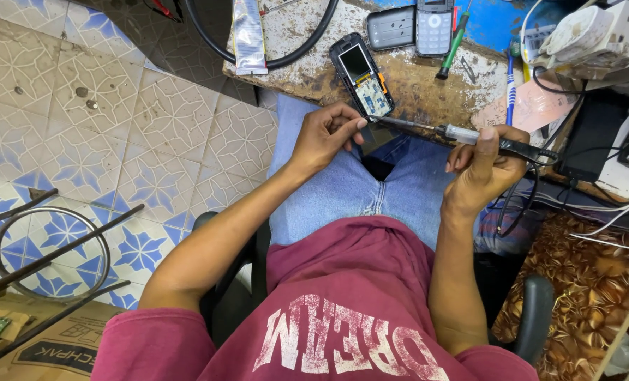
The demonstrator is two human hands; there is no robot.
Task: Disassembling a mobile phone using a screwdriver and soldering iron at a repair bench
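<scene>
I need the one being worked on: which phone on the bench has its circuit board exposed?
The black phone at the bench edge; the grey keypad phone remains cased.

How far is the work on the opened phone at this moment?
Done: the phone lies opened on the bench edge, its board exposed. In hand: the right hand holds a soldering iron, its tip near the left hand fingertips. Left: a separate keypad part lies beside it, so the phone is not reassembled.

jeans (343, 190): light blue | shirt (343, 303): maroon, white print | floor tiles (117, 127): blue-and-cream star pattern | screwdriver (454, 37): green
</scene>
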